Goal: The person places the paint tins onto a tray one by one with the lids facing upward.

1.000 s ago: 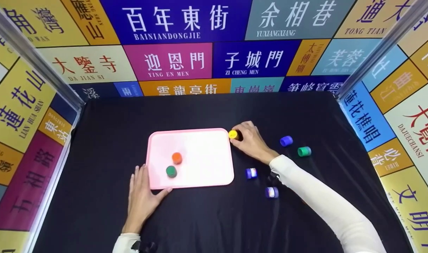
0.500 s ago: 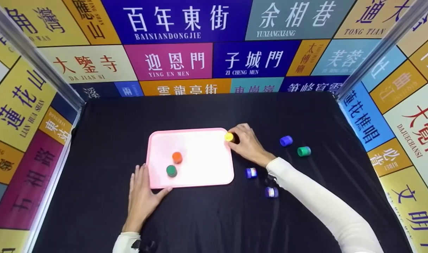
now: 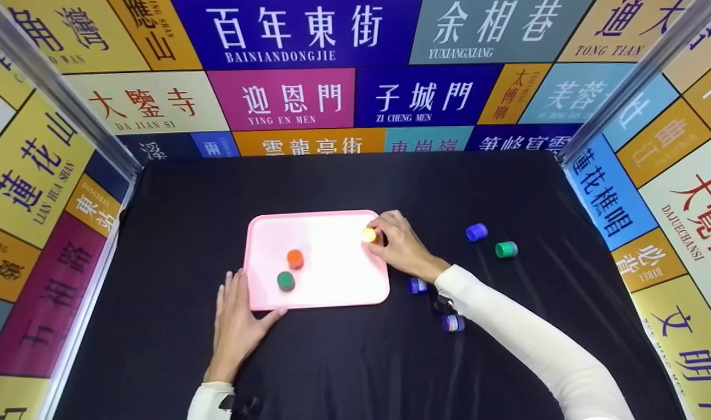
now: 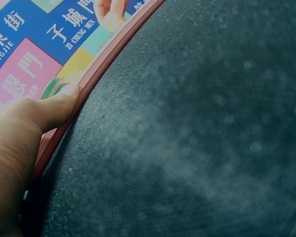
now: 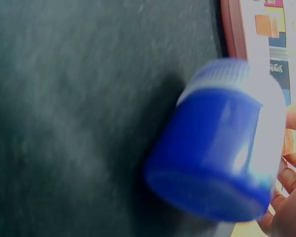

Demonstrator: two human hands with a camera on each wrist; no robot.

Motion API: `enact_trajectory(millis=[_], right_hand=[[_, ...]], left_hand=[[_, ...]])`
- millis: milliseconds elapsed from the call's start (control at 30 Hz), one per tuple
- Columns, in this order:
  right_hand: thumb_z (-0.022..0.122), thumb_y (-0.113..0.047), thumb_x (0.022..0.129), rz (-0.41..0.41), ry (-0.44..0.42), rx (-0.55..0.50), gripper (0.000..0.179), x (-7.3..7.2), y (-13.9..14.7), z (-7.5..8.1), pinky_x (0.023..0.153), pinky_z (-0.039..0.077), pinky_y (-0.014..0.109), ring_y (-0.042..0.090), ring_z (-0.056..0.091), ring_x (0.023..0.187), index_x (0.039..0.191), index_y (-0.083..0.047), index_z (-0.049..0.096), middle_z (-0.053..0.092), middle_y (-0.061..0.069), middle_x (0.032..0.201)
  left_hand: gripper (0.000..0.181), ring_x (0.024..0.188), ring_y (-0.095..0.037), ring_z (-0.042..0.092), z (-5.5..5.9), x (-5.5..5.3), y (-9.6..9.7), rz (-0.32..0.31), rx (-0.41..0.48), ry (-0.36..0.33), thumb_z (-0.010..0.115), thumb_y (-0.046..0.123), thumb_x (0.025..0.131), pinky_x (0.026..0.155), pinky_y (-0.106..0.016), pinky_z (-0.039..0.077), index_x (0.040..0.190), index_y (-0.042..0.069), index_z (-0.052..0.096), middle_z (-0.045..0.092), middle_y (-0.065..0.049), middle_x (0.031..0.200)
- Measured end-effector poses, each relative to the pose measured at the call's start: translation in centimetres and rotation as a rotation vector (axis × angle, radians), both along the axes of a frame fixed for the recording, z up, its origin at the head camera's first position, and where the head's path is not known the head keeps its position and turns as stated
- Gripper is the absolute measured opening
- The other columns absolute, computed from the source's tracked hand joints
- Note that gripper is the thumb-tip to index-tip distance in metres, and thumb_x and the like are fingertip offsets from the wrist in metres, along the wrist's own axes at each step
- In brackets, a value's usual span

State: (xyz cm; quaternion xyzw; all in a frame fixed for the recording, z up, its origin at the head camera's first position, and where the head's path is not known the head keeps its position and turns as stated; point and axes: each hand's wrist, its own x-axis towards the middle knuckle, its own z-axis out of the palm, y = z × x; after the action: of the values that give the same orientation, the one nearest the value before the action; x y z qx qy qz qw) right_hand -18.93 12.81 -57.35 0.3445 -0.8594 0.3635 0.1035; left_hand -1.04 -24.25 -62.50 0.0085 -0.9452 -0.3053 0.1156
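Note:
My right hand [image 3: 403,245] pinches a small jar with a yellow top [image 3: 369,235] between thumb and fingers, over the right side of the pink tray [image 3: 326,286]. At the tray's near left corner lies my left hand [image 3: 234,326], fingers stretched along the left side and thumb on the front rim. In the left wrist view the thumb [image 4: 59,106] presses on that rim. Inside the tray stand an orange jar [image 3: 295,258] and, nearer me, a dark green jar [image 3: 285,281].
Right of the tray, two blue jars [image 3: 418,286] lie near my right forearm; one looms large in the right wrist view [image 5: 207,153]. Farther right lie a purple-blue jar [image 3: 477,231] and a green jar [image 3: 506,249]. Panels with large characters [image 3: 279,99] wall the black-covered table.
My right hand has carried the yellow-topped jar left and toward me, from beside the tray's far right corner to over the tray. My left hand has stayed in place.

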Motion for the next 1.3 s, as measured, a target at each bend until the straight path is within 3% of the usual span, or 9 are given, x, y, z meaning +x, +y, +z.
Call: enact_trajectory(millis=[267,633,1300], right_hand=[[0.09,-0.004,0.083,0.064,0.048,-0.009,0.026,0.7,-1.5,-0.2,0.092,0.052,0.043,0.033,0.061,0.105,0.106,-0.003,0.077,0.074,0.009,0.102],[0.09,-0.005,0.086,0.14,0.03,-0.012,0.025,2.0,-3.3,-0.4,0.097,0.053,0.045,0.032,0.062,0.108,0.108,-0.002,0.079,0.073,0.011,0.105],[0.09,-0.009,0.087,0.219,-0.028,-0.006,0.029,4.2,-7.0,-0.8,0.103,0.052,0.044,0.032,0.062,0.113,0.112,-0.001,0.078,0.076,0.013,0.11]], left_hand=[[0.119,0.164,-0.052,0.024,0.1,0.0,0.0,-0.003,-0.021,0.039,0.093,0.051,0.082,0.136,-0.062,0.015,0.165,-0.011,0.035,0.036,-0.031,0.172],[0.12,0.164,-0.052,0.024,0.0,0.0,0.0,-0.004,-0.011,0.04,0.093,0.053,0.082,0.136,-0.062,0.014,0.165,-0.012,0.036,0.036,-0.032,0.172],[0.126,0.166,-0.049,0.019,-0.1,0.0,-0.1,-0.004,-0.006,-0.018,0.094,0.054,0.081,0.138,-0.059,0.01,0.168,-0.009,0.03,0.031,-0.029,0.175]])
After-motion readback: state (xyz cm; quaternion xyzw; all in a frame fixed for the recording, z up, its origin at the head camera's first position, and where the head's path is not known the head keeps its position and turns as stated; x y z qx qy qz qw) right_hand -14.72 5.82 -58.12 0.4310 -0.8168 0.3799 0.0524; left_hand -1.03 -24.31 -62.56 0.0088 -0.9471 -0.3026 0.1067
